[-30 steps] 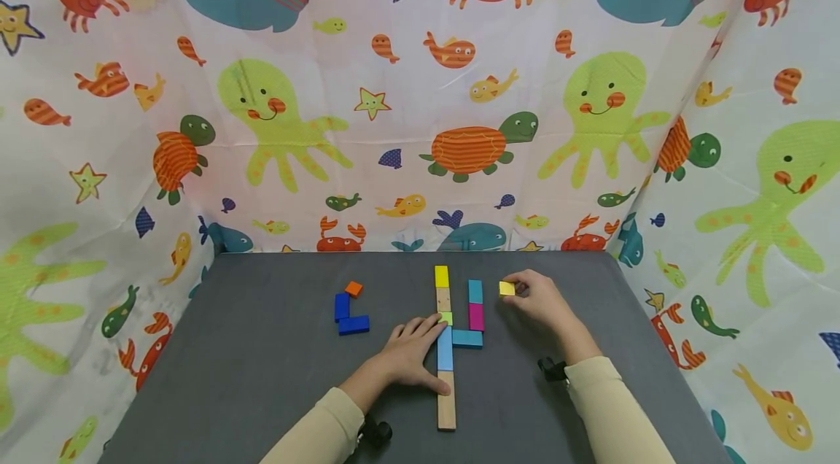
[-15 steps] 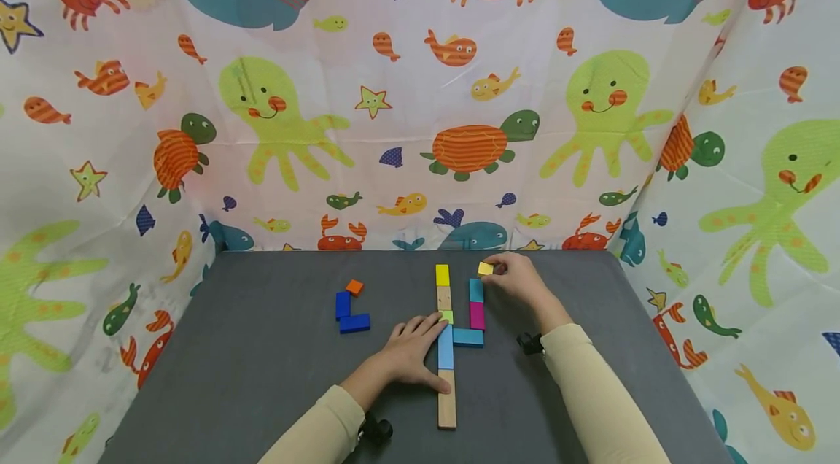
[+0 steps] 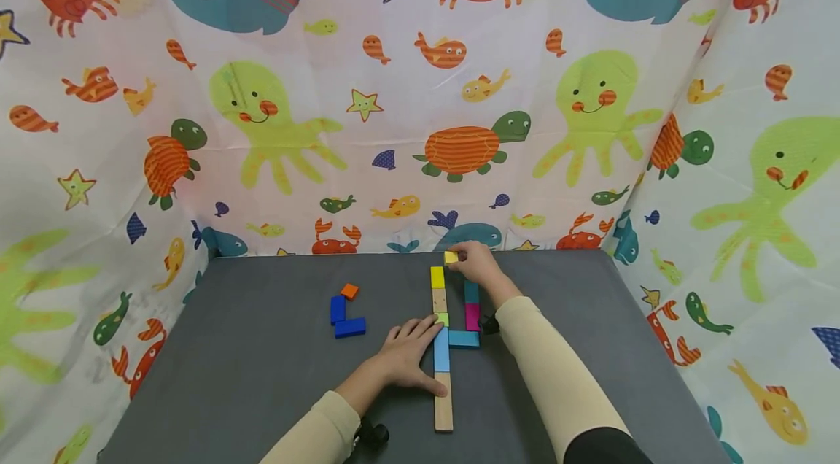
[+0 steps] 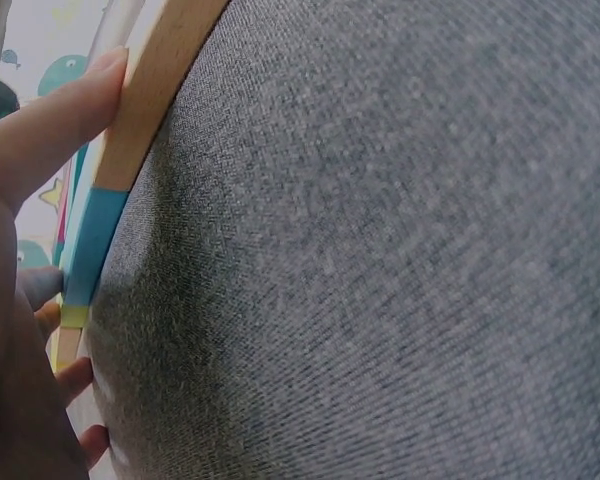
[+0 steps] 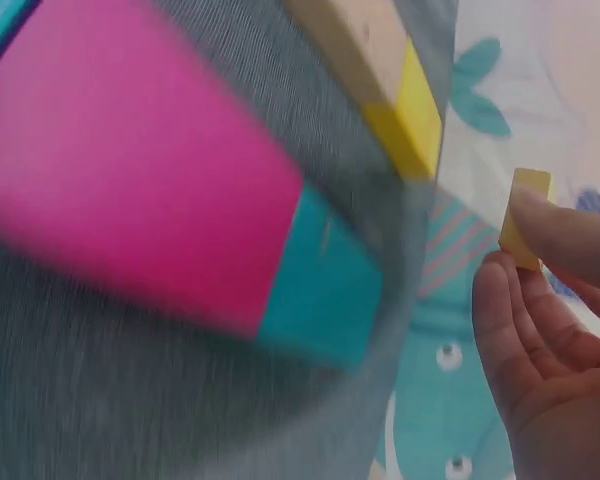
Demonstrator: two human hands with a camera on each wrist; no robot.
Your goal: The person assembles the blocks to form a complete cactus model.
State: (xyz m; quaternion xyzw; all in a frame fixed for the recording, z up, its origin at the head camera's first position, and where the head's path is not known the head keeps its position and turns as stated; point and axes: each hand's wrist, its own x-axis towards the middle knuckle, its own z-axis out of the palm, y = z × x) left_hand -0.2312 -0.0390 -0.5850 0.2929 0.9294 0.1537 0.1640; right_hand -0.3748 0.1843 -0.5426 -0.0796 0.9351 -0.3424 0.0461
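My right hand (image 3: 477, 265) pinches a small yellow block (image 3: 450, 257) between thumb and fingers, just beyond the far end of a straight row of blocks. From far to near, that row has a yellow block (image 3: 437, 277), a plain wooden block (image 3: 439, 300), a green block (image 3: 442, 319), a light blue block (image 3: 442, 351) and a long wooden block (image 3: 443, 413). My left hand (image 3: 408, 356) lies spread along the row's left side. Its thumb touches the long wooden block, and its fingertips reach the green one. In the right wrist view the held block (image 5: 521, 245) is above the table.
Right of the row, a teal block (image 3: 464, 339) sticks out sideways, with a magenta block (image 3: 472, 316) and another teal block (image 3: 471, 292) beyond it. Two dark blue blocks (image 3: 351, 327) and an orange block (image 3: 350, 292) lie to the left. A printed curtain (image 3: 394, 121) hangs behind the grey table (image 3: 262, 376).
My right hand has carried the small yellow block leftward and away from me, from right of the teal block to the row's far end. My left hand has stayed in place.
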